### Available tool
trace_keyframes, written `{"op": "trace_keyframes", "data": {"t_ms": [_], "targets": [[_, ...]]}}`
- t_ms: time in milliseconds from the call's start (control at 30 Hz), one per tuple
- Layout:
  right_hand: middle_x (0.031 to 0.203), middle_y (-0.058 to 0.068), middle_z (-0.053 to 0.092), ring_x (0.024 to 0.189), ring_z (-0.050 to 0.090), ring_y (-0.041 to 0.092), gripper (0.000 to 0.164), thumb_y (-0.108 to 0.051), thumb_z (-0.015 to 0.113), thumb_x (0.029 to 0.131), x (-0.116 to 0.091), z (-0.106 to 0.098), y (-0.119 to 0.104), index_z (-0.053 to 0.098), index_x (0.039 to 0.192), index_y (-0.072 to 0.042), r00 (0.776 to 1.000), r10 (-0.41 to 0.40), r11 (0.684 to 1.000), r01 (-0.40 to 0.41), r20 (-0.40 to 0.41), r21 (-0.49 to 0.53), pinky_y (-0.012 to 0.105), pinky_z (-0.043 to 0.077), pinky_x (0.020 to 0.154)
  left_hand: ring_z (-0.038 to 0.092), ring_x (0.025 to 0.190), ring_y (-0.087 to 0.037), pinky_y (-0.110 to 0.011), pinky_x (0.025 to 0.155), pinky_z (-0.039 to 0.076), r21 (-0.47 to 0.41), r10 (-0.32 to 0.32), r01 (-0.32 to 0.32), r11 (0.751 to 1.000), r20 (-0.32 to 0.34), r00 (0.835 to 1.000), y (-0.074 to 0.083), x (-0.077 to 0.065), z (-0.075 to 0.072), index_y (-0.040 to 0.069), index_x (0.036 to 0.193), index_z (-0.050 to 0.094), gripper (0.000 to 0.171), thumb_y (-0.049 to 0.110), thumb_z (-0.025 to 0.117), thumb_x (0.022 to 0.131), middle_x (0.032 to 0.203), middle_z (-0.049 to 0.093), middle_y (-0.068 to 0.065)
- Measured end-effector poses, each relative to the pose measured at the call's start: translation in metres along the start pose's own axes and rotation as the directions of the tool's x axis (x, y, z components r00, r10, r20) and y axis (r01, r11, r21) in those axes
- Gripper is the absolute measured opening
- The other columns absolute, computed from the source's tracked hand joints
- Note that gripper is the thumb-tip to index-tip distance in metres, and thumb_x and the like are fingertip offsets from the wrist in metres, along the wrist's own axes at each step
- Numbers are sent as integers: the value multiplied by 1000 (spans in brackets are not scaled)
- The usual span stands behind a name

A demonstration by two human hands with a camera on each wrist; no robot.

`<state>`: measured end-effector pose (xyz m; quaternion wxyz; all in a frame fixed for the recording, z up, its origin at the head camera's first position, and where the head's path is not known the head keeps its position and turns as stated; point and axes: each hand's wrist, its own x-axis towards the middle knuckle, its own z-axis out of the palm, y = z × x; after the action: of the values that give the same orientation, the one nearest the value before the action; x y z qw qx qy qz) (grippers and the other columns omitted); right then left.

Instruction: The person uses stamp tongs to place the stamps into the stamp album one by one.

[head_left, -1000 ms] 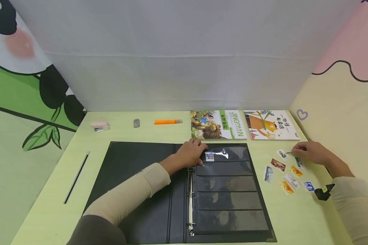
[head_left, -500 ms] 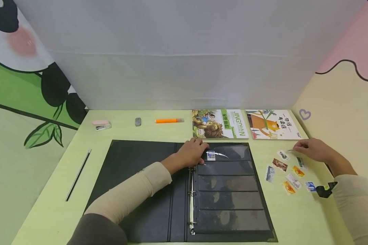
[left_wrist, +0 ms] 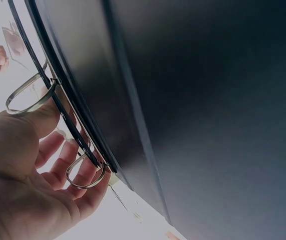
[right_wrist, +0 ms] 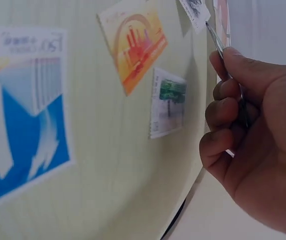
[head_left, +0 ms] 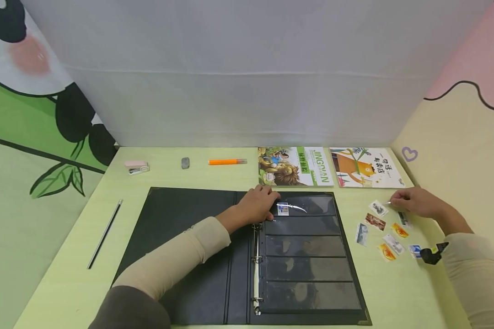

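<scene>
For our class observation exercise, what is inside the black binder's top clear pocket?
One stamp shows in the top pocket; the left hand covers the pocket's left end, so anything there is hidden.

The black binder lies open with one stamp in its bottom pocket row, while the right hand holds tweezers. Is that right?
No: the stamp sits in the top pocket row, as the head view shows. The rest stands: the black binder lies open, and the right hand holds tweezers.

1. Left of the binder (head_left: 189, 214): passable desk (head_left: 66, 292) up to the pencil (head_left: 104, 234).
2. Beyond it: books (head_left: 296, 166) leave a slim gap.
3. Right of it: narrow lane, then stamps (head_left: 375, 222).
4. Over its upper middle: the left hand (head_left: 257, 204) bars the way.
</scene>
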<state>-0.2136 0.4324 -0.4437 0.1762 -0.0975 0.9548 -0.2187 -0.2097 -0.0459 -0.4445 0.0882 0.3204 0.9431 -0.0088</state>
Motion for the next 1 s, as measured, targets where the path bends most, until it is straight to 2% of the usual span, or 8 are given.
{"op": "trace_keyframes", "data": {"t_ms": [267, 500, 633, 867, 1000], "targets": [[89, 8, 59, 76, 46, 10, 31, -32, 50, 99, 9, -15, -15, 64, 104, -5, 998, -19, 999, 17, -68, -35, 25, 37, 65, 47, 123, -26, -42, 98, 45, -4, -20, 20, 1000, 17, 1000, 0, 1, -1, 23, 140, 45, 60, 44, 65, 87, 133, 49, -6], [86, 11, 58, 70, 44, 10, 29, -29, 49, 100, 30, -19, -48, 64, 103, -4, 989, -115, 993, 116, -94, -1, 27, 37, 61, 48, 121, -26, -42, 98, 45, -15, -8, 8, 1000, 15, 1000, 0, 2, -2, 22, 139, 45, 61, 44, 67, 87, 132, 50, -7], [88, 11, 59, 66, 42, 10, 29, -29, 48, 101, 49, -18, -72, 65, 103, -5, 980, -176, 984, 177, -93, 1, 28, 36, 60, 48, 121, -26, -42, 97, 45, -12, -14, 15, 1000, 15, 1000, -1, 1, -3, 23, 140, 45, 61, 43, 67, 86, 133, 50, -6], [76, 10, 56, 62, 44, 12, 27, -27, 49, 100, 78, -8, -110, 64, 101, -4, 967, -246, 968, 248, -68, 32, 30, 37, 62, 48, 121, -25, -41, 96, 45, -8, -2, 2, 1000, 18, 1000, 0, 1, -2, 25, 141, 44, 61, 43, 67, 86, 134, 49, -6], [80, 13, 57, 63, 47, 15, 27, -26, 50, 100, 91, 1, -128, 65, 102, -4, 959, -281, 957, 282, -33, 62, 32, 39, 63, 48, 120, -25, -41, 95, 46, -5, -2, 2, 1000, 11, 1000, 0, 1, -1, 26, 140, 45, 61, 44, 67, 86, 133, 49, -6]]}}
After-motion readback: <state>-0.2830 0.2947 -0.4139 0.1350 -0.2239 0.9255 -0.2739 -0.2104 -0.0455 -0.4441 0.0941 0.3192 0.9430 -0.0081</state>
